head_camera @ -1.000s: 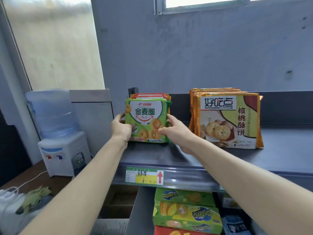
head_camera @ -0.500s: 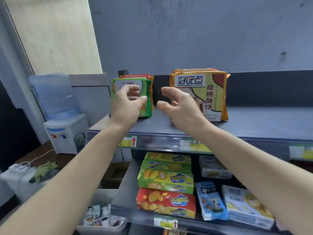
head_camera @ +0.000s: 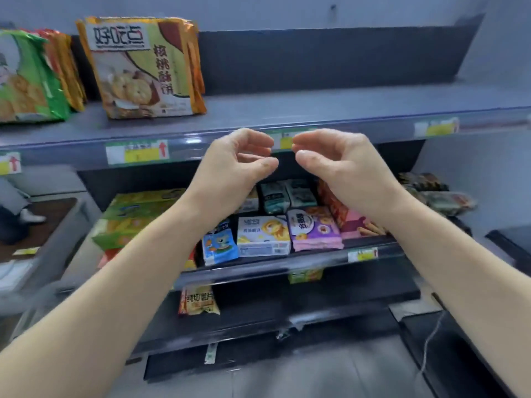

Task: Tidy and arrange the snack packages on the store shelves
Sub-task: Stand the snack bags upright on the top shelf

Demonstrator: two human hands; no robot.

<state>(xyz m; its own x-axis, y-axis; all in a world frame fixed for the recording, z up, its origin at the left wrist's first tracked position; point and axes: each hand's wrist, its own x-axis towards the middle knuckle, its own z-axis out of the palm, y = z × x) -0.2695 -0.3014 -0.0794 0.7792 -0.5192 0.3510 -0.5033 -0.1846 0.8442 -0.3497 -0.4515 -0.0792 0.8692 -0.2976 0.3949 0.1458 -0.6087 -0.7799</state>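
Note:
My left hand (head_camera: 235, 165) and my right hand (head_camera: 342, 165) hover side by side in front of the top shelf's edge (head_camera: 344, 122), fingers loosely curled, holding nothing. On the top shelf at the left stand a green ring-biscuit pack (head_camera: 26, 79) and an orange walnut-cookie pack (head_camera: 140, 67), each with more packs behind it. Below my hands, the middle shelf (head_camera: 287, 264) carries green and yellow boxes (head_camera: 132, 216), a blue pouch (head_camera: 219, 245), a white and yellow box (head_camera: 263, 232), a purple pack (head_camera: 313, 228) and a pink pack (head_camera: 353, 222).
The top shelf is bare to the right of the orange packs. A yellow chip bag (head_camera: 198, 301) stands alone on the lower shelf (head_camera: 316, 305). Dark patterned bags (head_camera: 436, 193) lie at the middle shelf's right end. A thin cable (head_camera: 431, 340) hangs at lower right.
My hands let go of the green pack, pulled back from the top shelf and dropped lower. The view swung right and down, bringing the middle and lower shelves into sight.

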